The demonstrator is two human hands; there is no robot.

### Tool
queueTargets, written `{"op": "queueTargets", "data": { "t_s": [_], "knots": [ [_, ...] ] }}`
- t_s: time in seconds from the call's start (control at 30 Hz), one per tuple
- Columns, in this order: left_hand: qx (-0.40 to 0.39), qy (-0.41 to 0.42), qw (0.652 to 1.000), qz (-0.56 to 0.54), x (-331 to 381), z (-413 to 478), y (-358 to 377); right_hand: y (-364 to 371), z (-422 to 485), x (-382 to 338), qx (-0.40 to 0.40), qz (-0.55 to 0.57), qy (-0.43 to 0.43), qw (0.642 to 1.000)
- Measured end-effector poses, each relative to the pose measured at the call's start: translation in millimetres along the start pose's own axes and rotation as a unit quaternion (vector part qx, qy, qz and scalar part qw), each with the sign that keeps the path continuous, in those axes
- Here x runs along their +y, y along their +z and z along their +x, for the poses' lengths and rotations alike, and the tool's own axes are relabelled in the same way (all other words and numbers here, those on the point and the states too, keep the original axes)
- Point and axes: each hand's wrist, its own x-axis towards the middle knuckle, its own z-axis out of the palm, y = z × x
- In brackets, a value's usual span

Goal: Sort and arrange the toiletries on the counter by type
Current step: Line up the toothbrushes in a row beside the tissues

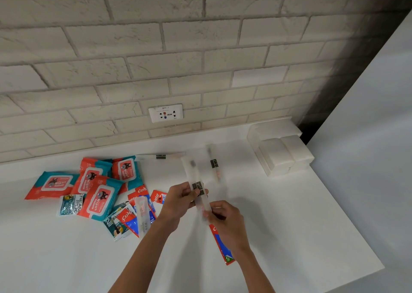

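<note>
At the centre of the frame, above the white table, both hands grasp one packaged toothbrush: the left hand pinches it near its dark label band, and the right hand grips the lower end. The sleeve is frosted, translucent plastic, long and narrow, and blurred enough that its exact tilt is hard to tell. A second packaged toothbrush lies just beyond, upper right of the hands, and a third rests across the pile at lower left of centre.

The step in hand looks like gathering toothbrushes into one group. To do it well, the held sleeve should probably be laid parallel and just beside the one already on the table, labels aligned, so the row reads as a type.

At the left sit the wipes packs, soft, glossy pouches in red and teal, overlapping one another. Toothpaste boxes, stiff red and blue cardboard, lie jumbled with dark sachets. One toothpaste box shows under the right wrist. White soap-like blocks, matte and rectangular, are stacked at the upper right against the brick wall.
</note>
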Motion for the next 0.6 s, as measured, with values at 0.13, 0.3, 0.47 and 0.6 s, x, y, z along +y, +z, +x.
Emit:
{"op": "queueTargets", "data": {
  "t_s": [0.13,0.3,0.47,0.6],
  "knots": [
    [-0.013,-0.007,1.000,0.000,-9,13,2,-1,8,6,0.013,-0.069,0.004,0.998],
    [-0.010,-0.011,1.000,0.017,-17,36,8,-5,25,12,-0.011,-0.102,0.020,0.995],
    [0.017,0.003,0.998,0.068,-27,61,11,-4,56,18,0.018,-0.091,0.060,0.994],
    [0.047,0.025,0.977,0.208,-35,70,12,-4,88,20,0.060,-0.136,0.059,0.987]
  ]
}}
